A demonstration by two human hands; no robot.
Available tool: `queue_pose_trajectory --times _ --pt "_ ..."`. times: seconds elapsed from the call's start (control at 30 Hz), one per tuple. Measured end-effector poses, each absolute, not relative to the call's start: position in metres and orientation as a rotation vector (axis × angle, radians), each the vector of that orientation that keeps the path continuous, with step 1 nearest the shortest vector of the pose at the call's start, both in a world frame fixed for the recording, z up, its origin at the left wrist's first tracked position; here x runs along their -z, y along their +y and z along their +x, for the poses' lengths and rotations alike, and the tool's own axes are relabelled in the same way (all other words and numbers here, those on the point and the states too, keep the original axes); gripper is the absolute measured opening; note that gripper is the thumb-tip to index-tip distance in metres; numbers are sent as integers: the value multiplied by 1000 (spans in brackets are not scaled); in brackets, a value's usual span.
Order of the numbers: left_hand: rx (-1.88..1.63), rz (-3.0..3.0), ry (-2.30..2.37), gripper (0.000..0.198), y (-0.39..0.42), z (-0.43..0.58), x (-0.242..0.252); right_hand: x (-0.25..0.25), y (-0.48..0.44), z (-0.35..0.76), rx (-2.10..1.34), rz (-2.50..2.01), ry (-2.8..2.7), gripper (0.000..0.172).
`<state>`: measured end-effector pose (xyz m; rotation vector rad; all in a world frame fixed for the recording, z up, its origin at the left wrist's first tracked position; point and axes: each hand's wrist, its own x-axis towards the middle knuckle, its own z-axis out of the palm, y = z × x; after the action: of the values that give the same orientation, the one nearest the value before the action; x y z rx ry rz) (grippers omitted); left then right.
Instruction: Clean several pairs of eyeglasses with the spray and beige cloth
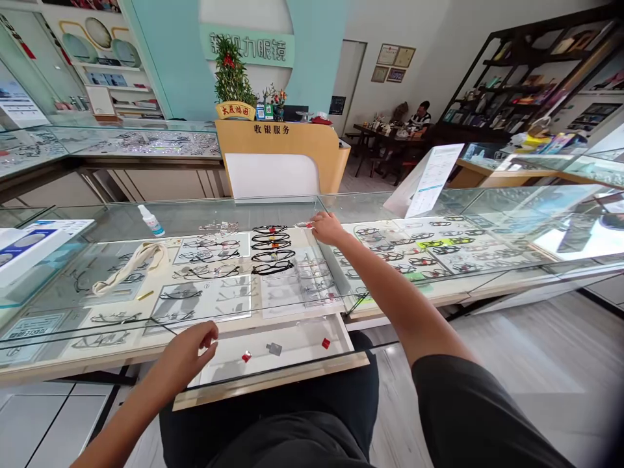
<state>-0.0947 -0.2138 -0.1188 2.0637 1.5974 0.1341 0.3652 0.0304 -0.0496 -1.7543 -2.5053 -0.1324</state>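
Observation:
At the far side of the glass display counter, my right hand (327,227) has its fingers closed at the end of a pale pair of eyeglasses (305,225) with a red tag. Several dark-framed eyeglasses (273,255) lie in a column just left of it, and clear-framed ones (314,276) lie nearer to me. My left hand (192,348) hovers over the left end of a pulled-out drawer (292,329), thumb apart from loosely curled fingers, holding nothing. Inside the drawer are a red tag (325,343), a second red tag (246,356) and a grey tag (273,349).
A spray bottle (151,221) and a cream cloth strap (130,266) are on the counter's left side. An upright sign (429,179) stands at the back right. Beyond are a wooden cashier desk (283,140) and a seated person (420,117).

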Motion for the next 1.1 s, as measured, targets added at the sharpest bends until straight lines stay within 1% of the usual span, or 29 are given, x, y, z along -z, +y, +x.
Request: queue_pose_trajectory --times 0.13,0.23,0.33,0.4,0.47,0.5,0.57,0.63,0.73,0.83,0.9,1.0,1.1 --pt "-223 2050 1559 21 -219 -96 122 44 28 354 121 -1777 -2487 50" --pt "-226 2023 1531 23 -219 -94 124 30 16 348 107 -1760 -2458 49" --pt "-180 2005 1519 24 -220 -95 124 8 -15 347 89 -1689 -2438 48" --pt "-146 2006 1496 25 -221 -95 122 -11 -48 348 19 -1573 -2459 44" --pt "-117 2028 1475 29 -223 -93 120 -31 -88 346 -330 -1245 -2489 41" --pt "-99 2053 1463 31 -224 -92 118 -41 -109 342 -526 -1151 -2505 43" --pt "-56 2121 1438 36 -224 -89 116 -52 -148 331 -898 -1079 -2567 46" --pt "0 2173 1435 38 -224 -87 113 -51 -178 316 -1157 -1108 -2641 51" --pt "86 2169 1492 44 -224 -85 112 -22 -203 294 -1302 -1175 -2723 62" --pt "60 2192 1502 43 -225 -86 113 25 -208 279 -1220 -1255 -2839 81" --pt "-39 2250 1483 42 -226 -87 116 59 -204 271 -1145 -1310 -2895 87" --pt "-246 2403 1425 38 -230 -90 122 112 -188 259 -896 -1423 -2890 89" --pt "-481 2617 1407 29 -235 -92 128 163 -158 247 -467 -1537 -2776 92"
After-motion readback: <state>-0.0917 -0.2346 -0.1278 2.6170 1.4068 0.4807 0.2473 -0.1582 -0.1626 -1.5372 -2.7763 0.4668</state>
